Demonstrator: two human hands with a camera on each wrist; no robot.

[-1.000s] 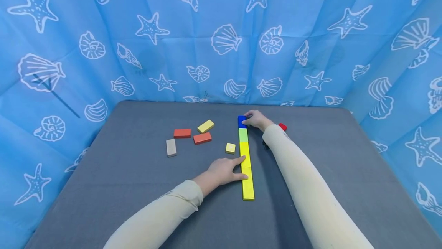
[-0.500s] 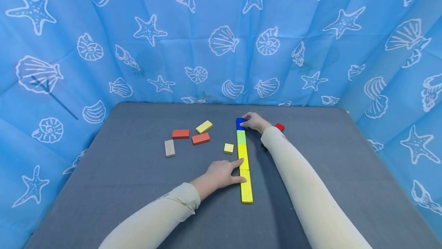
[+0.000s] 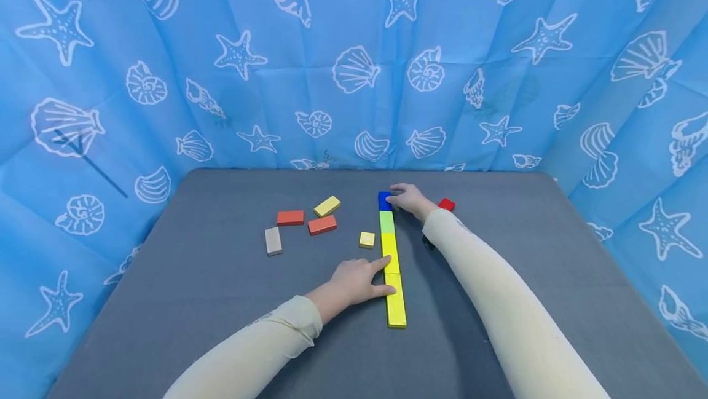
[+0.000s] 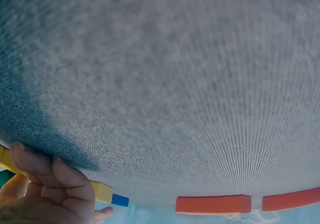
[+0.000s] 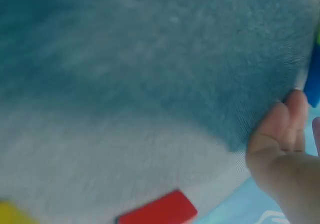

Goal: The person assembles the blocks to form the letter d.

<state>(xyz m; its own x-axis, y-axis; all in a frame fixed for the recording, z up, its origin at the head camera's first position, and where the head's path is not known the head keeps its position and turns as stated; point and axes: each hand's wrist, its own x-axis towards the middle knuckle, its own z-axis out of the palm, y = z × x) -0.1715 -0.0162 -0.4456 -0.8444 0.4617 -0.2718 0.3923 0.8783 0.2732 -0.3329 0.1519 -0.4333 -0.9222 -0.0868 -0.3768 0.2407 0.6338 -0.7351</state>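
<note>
A straight row runs away from the person in the head view: two long yellow blocks, a light green block and a blue block at the far end. From the left, the left hand rests its extended index fingertip on the farther yellow block and its thumb on the nearer one; its other fingers are bent in the left wrist view. Beside the blue block, the right hand has its thumb touching that block's right side. Its fingers look loosely bent in the right wrist view, beside the blue block.
Left of the row lie a small pale yellow block, a longer yellow block, two orange-red blocks and a grey one. A red block and a partly hidden dark piece lie by the right sleeve. A blue curtain hangs behind.
The head view has shifted slightly. Both hands stay at about the same places along the row, the right hand's fingers slightly farther right of the blue block. The row looks unchanged.
</note>
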